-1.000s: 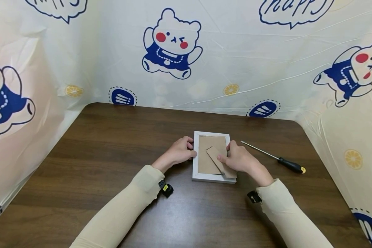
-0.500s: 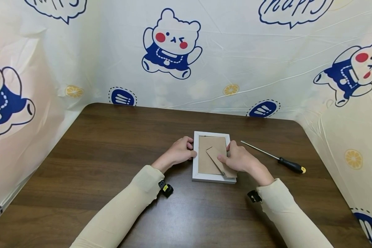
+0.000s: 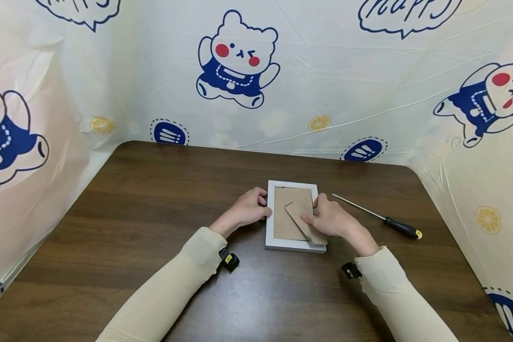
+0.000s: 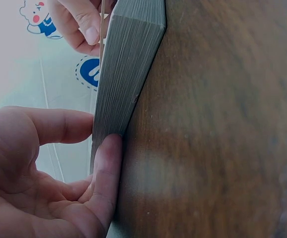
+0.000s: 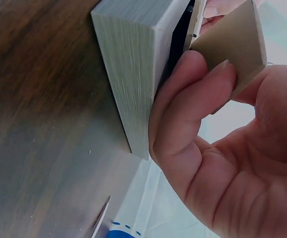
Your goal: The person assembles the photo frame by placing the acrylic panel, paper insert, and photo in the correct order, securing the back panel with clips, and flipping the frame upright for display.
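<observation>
A white picture frame (image 3: 292, 245) lies face down on the table, its brown cardboard backing board (image 3: 290, 194) showing. My left hand (image 3: 247, 208) holds the frame's left side; in the left wrist view, its digits (image 4: 66, 126) touch the upper edge and the side wall. Across the backing slants a cardboard stand flap (image 3: 313, 235), which my right hand (image 3: 335, 219) grips at the frame's right edge. In the right wrist view, curled fingers lie on the flap (image 5: 235, 42) beside a dark gap between frame and backing. The thumb is mostly hidden there.
A screwdriver (image 3: 403, 228) with a black and yellow handle lies right of the frame, its shaft pointing back toward the frame. The brown wooden table (image 3: 154, 190) ends at a printed white curtain (image 3: 282, 128) behind and along the sides.
</observation>
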Action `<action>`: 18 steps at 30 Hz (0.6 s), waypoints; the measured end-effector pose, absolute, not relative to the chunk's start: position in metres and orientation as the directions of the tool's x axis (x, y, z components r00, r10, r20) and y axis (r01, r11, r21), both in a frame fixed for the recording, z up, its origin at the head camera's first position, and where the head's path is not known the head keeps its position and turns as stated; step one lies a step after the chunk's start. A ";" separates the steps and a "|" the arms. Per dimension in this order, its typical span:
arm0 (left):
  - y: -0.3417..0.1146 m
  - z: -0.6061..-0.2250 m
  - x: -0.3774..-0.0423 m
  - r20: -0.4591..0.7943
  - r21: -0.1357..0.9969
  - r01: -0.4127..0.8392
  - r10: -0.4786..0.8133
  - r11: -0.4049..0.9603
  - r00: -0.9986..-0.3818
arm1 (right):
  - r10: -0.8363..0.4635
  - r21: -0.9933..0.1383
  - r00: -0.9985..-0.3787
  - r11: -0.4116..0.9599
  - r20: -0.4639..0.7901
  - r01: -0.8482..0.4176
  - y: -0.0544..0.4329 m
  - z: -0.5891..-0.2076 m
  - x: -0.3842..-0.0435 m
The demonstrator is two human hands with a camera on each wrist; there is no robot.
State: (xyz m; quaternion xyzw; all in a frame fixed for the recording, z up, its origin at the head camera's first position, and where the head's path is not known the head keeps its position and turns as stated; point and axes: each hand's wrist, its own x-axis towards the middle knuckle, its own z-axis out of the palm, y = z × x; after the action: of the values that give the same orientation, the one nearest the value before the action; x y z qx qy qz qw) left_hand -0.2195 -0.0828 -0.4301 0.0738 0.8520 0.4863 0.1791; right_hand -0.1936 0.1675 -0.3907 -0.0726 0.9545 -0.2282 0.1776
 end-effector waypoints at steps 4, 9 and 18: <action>-0.083 -0.430 -0.220 -0.237 0.855 -0.052 0.300 0.515 -0.924 | -0.230 -0.468 -0.927 0.881 -0.297 -0.069 0.168 -0.391 -0.194; -0.083 -0.431 -0.220 -0.237 0.857 -0.053 0.300 0.513 -0.924 | -0.233 -0.478 -0.927 0.876 -0.294 -0.068 0.168 -0.391 -0.194; -0.084 -0.432 -0.220 -0.228 0.853 -0.043 0.297 0.520 -0.927 | -0.224 -0.480 -0.927 0.875 -0.302 -0.055 0.167 -0.392 -0.194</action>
State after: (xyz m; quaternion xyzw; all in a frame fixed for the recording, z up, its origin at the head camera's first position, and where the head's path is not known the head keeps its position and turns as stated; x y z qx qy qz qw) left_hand -0.2203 -0.0836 -0.4317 0.0745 0.8538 0.4844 0.1756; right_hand -0.1938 0.1673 -0.3916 -0.0731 0.9521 -0.2386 0.1769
